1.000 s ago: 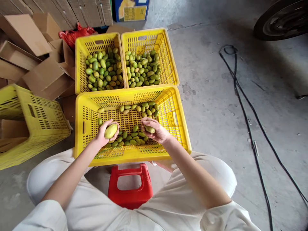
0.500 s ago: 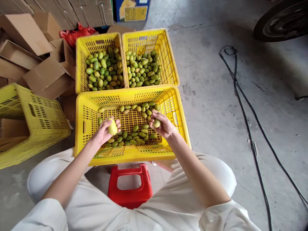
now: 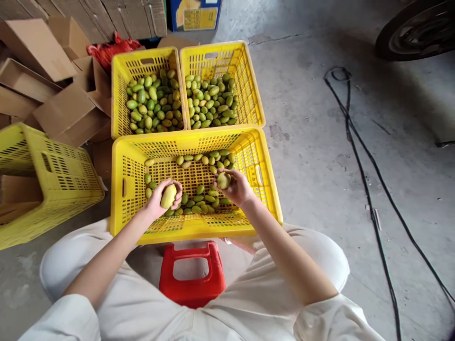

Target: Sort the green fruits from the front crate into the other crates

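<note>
Two fruits, one per hand, over one near yellow crate (image 3: 199, 234).
Left hand (image 3: 155, 203) curled round one yellow-green fruit (image 3: 168, 196); right hand (image 3: 239, 189) gripping one greenish fruit (image 3: 223, 180); one red stool (image 3: 192, 290); one far-left crate (image 3: 121, 90); one far-right crate (image 3: 250, 80).

Yellowish fruit (image 3: 168, 196) (tilted); greener fruit (image 3: 223, 180), held

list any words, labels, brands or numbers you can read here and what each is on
None can be read for certain.
Blue box with a printed yellow panel, top: print, too small and blurred to read.
Yellow slotted plastic crate under the hands, beside its right handle hole: faint marks, perhaps lettering, too small to read.
</note>
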`<move>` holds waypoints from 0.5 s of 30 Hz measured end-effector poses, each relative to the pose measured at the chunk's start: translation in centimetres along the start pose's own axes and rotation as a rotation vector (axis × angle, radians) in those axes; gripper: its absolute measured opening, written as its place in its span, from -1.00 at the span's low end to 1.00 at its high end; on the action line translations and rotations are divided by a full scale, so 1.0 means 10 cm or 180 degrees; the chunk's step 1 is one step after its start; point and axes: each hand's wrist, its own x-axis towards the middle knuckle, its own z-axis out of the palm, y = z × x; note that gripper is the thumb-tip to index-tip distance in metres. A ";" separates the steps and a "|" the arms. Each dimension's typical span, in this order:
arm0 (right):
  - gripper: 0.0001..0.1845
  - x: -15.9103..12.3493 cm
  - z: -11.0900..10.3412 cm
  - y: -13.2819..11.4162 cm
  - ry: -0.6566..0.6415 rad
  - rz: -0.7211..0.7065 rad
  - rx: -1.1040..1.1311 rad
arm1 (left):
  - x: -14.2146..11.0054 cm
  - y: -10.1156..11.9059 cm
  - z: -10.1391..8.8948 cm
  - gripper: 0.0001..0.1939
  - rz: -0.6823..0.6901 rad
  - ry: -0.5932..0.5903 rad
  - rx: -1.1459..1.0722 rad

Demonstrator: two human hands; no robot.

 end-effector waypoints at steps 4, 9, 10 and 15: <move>-0.72 0.00 -0.03 -0.13 -0.0042 -0.0096 0.0245 | -0.02 0.08 0.03 -0.82 0.0212 0.0381 -0.0471; -0.74 -0.10 0.01 -0.25 -0.0136 -0.0367 0.0532 | -0.05 0.10 0.03 -0.87 0.0481 0.0236 -0.0532; -0.74 -0.12 0.02 -0.25 -0.0215 -0.0373 0.0573 | -0.05 0.10 0.03 -0.87 0.0500 0.0174 -0.0557; -0.67 -0.11 0.05 -0.20 -0.0438 -0.0209 0.0638 | -0.05 0.07 0.04 -0.68 0.0399 0.0153 -0.0638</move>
